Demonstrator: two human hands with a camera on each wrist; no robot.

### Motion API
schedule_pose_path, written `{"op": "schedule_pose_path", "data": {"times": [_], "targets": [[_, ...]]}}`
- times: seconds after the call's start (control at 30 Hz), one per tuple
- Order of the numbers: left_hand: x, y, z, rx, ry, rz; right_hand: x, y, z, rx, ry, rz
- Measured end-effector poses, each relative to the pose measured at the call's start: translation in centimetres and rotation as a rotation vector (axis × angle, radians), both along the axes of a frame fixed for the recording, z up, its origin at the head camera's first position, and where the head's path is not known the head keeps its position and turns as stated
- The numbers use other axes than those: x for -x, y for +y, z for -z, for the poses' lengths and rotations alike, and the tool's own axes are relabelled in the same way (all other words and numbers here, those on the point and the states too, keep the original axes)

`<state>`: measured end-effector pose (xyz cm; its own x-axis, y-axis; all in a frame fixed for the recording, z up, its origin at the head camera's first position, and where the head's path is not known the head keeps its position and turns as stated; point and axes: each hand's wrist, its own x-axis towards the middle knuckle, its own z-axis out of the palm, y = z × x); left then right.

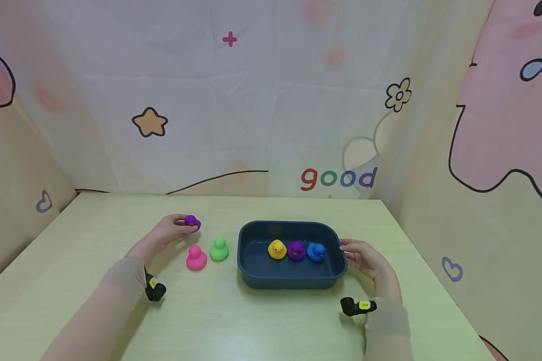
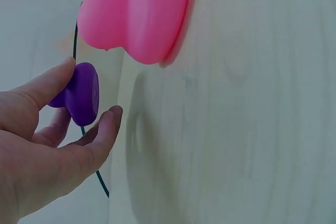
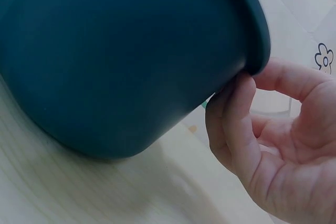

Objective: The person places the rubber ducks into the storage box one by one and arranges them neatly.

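Note:
My left hand (image 1: 169, 229) pinches a small purple rubber duck (image 1: 192, 222) between thumb and fingers, its flat base showing in the left wrist view. This duck (image 2: 84, 94) appears raised off the table, beyond a pink duck (image 1: 196, 257) and a green duck (image 1: 219, 249) that stand side by side. A dark blue tub (image 1: 289, 283) sits to the right of them. Inside it are a yellow duck (image 1: 277, 249), a second purple duck (image 1: 296, 250) and a blue duck (image 1: 316, 252) in a row. At the tub's right end, my right hand (image 1: 366, 258) grips the rim with curled fingers.
The pale wooden table (image 1: 271, 326) carries everything. Behind it hangs a printed cloth (image 1: 271, 125), with more cloth walls at left and right. Each wrist wears a black camera, one at the left wrist (image 1: 155, 289) and another at the right wrist (image 1: 354, 306).

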<state>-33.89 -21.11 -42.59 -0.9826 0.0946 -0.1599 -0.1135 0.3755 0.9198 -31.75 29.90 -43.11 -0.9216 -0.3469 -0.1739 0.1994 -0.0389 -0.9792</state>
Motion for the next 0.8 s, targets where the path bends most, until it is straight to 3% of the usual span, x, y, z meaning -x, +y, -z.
{"op": "schedule_pose_path", "data": {"times": [0.8], "targets": [[-0.2,2.0,-0.8,-0.226,-0.003,0.009,0.0,-0.1,0.1,-0.002,0.015,0.004]]}}
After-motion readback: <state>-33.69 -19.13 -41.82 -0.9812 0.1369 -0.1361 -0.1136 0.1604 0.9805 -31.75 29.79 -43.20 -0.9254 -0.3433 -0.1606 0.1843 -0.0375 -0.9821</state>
